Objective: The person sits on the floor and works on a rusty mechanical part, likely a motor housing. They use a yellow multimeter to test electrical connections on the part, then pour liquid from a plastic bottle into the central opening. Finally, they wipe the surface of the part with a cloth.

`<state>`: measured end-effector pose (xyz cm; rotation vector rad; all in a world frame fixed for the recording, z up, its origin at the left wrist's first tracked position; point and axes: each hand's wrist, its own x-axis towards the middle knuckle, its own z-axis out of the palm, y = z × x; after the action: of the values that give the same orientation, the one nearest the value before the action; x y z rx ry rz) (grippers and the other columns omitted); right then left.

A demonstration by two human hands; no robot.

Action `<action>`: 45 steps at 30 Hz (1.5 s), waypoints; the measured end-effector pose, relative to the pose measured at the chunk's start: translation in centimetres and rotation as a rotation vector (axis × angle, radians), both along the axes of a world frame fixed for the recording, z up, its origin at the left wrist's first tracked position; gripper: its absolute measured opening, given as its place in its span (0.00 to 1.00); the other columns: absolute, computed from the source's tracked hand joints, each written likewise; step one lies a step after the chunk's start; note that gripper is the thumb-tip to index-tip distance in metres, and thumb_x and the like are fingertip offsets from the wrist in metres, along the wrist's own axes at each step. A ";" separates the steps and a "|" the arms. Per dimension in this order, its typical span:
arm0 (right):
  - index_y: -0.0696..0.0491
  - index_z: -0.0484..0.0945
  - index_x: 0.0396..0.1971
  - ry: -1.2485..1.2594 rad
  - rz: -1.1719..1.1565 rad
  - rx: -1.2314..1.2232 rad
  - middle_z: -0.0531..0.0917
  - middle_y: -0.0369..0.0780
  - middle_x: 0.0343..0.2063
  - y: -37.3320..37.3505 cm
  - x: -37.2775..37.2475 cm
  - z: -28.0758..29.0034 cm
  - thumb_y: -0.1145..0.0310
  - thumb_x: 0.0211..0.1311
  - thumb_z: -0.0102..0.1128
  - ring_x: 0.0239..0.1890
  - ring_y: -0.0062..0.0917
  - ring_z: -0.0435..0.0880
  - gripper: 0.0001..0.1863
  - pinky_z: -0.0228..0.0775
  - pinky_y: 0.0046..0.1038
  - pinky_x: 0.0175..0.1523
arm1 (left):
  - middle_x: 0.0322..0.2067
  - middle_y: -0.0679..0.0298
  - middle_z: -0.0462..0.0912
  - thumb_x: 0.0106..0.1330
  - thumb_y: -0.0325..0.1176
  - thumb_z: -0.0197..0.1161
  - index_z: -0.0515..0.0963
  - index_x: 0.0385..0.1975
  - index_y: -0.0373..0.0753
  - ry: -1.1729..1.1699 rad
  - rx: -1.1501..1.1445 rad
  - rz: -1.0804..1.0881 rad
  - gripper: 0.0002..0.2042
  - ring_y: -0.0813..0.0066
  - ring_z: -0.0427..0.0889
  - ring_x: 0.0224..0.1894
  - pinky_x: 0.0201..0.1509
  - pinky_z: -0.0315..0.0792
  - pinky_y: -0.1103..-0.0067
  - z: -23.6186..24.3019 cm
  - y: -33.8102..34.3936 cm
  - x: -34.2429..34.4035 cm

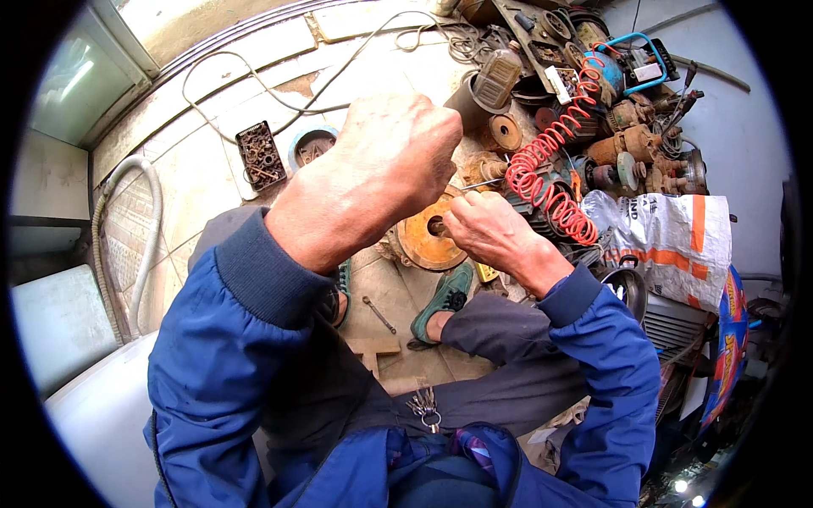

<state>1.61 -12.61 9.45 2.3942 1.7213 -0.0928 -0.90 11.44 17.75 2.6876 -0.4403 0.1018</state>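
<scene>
My left hand (373, 165) is raised in a closed fist above a rusty round metal part (421, 244); what it grips, if anything, is hidden. Lower and to the right, my right hand (495, 235) has its fingers closed beside the dark centre hole of that part. Between the fist and the right hand's knuckles a thin metal rod (484, 184) sticks out to the right. Which hand holds the rod, I cannot tell. The rusty part sits low between my feet, partly covered by both hands.
An open-ended wrench (379, 315) and a wooden piece (373, 349) lie on the tiles. Farther left stand a black tray of bolts (261, 157) and a blue-rimmed bowl (305, 140). A red coiled hose (550, 161) crosses greasy machine parts at the right, near a white sack (669, 245).
</scene>
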 end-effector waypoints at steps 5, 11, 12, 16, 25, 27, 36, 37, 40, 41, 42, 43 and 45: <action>0.55 0.85 0.27 0.125 -0.517 -0.271 0.83 0.45 0.28 4.4 -1.5 0.4 0.67 0.59 0.62 0.32 0.39 0.87 0.08 0.79 0.40 0.35 | 0.33 0.50 0.85 0.61 0.41 0.72 0.82 0.34 0.34 -0.024 -0.001 0.023 0.15 0.48 0.86 0.39 0.41 0.80 0.60 -0.3 0.4 0.2; 0.53 0.81 0.24 -0.093 -0.070 -0.090 0.82 0.42 0.29 2.2 -1.7 -0.6 0.67 0.59 0.61 0.36 0.34 0.86 0.07 0.77 0.37 0.35 | 0.31 0.50 0.84 0.60 0.39 0.71 0.82 0.32 0.34 -0.069 -0.043 0.006 0.13 0.49 0.85 0.39 0.41 0.79 0.60 -0.7 0.5 0.0; 0.52 0.80 0.22 -0.125 0.005 -0.122 0.82 0.42 0.29 2.0 -1.6 -0.5 0.67 0.58 0.61 0.37 0.33 0.86 0.07 0.76 0.36 0.34 | 0.31 0.50 0.84 0.60 0.39 0.71 0.82 0.32 0.34 -0.082 -0.047 0.003 0.13 0.49 0.85 0.38 0.41 0.79 0.60 -0.8 0.6 0.0; 0.51 0.78 0.20 -0.116 0.118 -0.217 0.81 0.41 0.24 1.1 -0.8 0.3 0.69 0.56 0.60 0.30 0.33 0.85 0.07 0.73 0.35 0.31 | 0.30 0.50 0.83 0.60 0.39 0.72 0.82 0.31 0.33 -0.182 -0.108 -0.028 0.13 0.48 0.85 0.37 0.41 0.79 0.60 -1.1 0.3 -0.1; 0.55 0.85 0.21 0.149 -0.384 -0.067 0.84 0.51 0.21 2.8 -1.6 0.3 0.70 0.53 0.63 0.26 0.48 0.86 0.06 0.77 0.46 0.33 | 0.31 0.49 0.83 0.57 0.39 0.73 0.82 0.32 0.32 -0.200 -0.125 0.016 0.15 0.48 0.84 0.39 0.43 0.79 0.59 -1.2 0.5 -0.1; 0.55 0.84 0.22 0.179 -0.386 -0.203 0.84 0.49 0.24 3.4 -1.4 1.2 0.70 0.54 0.62 0.30 0.45 0.87 0.06 0.78 0.44 0.36 | 0.31 0.49 0.83 0.58 0.39 0.73 0.81 0.32 0.32 -0.140 -0.116 0.012 0.15 0.48 0.84 0.39 0.43 0.79 0.59 -0.8 0.6 -0.2; 0.52 0.79 0.22 -0.168 0.142 -0.169 0.81 0.41 0.24 1.5 -0.5 -0.2 0.67 0.55 0.61 0.30 0.33 0.83 0.06 0.76 0.35 0.36 | 0.32 0.50 0.83 0.59 0.38 0.72 0.81 0.32 0.33 -0.127 -0.144 -0.001 0.13 0.48 0.84 0.39 0.44 0.78 0.60 -0.9 0.6 -0.4; 0.51 0.80 0.22 -0.124 0.117 -0.231 0.82 0.41 0.23 1.5 -0.2 -0.1 0.68 0.56 0.61 0.28 0.32 0.84 0.06 0.74 0.36 0.32 | 0.32 0.50 0.82 0.59 0.38 0.71 0.81 0.32 0.33 -0.105 -0.150 -0.009 0.13 0.48 0.84 0.39 0.44 0.78 0.60 -0.6 0.5 -0.3; 0.53 0.85 0.24 0.040 0.016 -0.366 0.86 0.46 0.23 2.8 0.3 0.1 0.70 0.55 0.62 0.27 0.35 0.89 0.05 0.76 0.39 0.27 | 0.31 0.49 0.83 0.59 0.38 0.72 0.81 0.32 0.33 -0.060 -0.083 -0.012 0.14 0.49 0.84 0.40 0.45 0.78 0.60 -0.5 0.3 -0.2; 0.54 0.86 0.26 0.089 -0.082 -0.374 0.87 0.46 0.24 3.1 0.1 0.3 0.70 0.55 0.63 0.28 0.37 0.89 0.06 0.78 0.39 0.29 | 0.32 0.49 0.83 0.59 0.38 0.72 0.81 0.32 0.33 -0.055 -0.085 0.003 0.14 0.49 0.84 0.40 0.45 0.78 0.60 -0.5 0.1 -0.1; 0.55 0.87 0.27 0.139 -0.181 -0.380 0.87 0.47 0.25 3.4 -0.2 0.3 0.70 0.55 0.63 0.30 0.38 0.90 0.06 0.80 0.40 0.31 | 0.32 0.48 0.83 0.58 0.39 0.72 0.81 0.32 0.33 -0.049 -0.087 0.017 0.14 0.49 0.84 0.41 0.45 0.78 0.60 -0.5 0.0 0.1; 0.55 0.88 0.29 0.188 -0.281 -0.385 0.88 0.47 0.26 3.7 -0.5 0.4 0.70 0.55 0.63 0.31 0.40 0.90 0.07 0.81 0.40 0.34 | 0.32 0.48 0.83 0.58 0.39 0.72 0.81 0.32 0.32 -0.042 -0.088 0.030 0.14 0.48 0.84 0.41 0.46 0.78 0.60 -0.6 -0.2 0.2; 0.57 0.89 0.32 0.207 -0.475 -0.373 0.88 0.48 0.28 4.9 -1.0 1.1 0.69 0.56 0.63 0.34 0.42 0.91 0.10 0.83 0.42 0.39 | 0.32 0.48 0.83 0.58 0.39 0.72 0.82 0.32 0.32 -0.092 -0.134 0.030 0.14 0.48 0.84 0.42 0.47 0.78 0.60 -0.8 0.0 0.2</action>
<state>0.63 -7.66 10.60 2.5028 1.0413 -0.6831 -0.74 11.47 16.99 2.5660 -0.4062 0.2550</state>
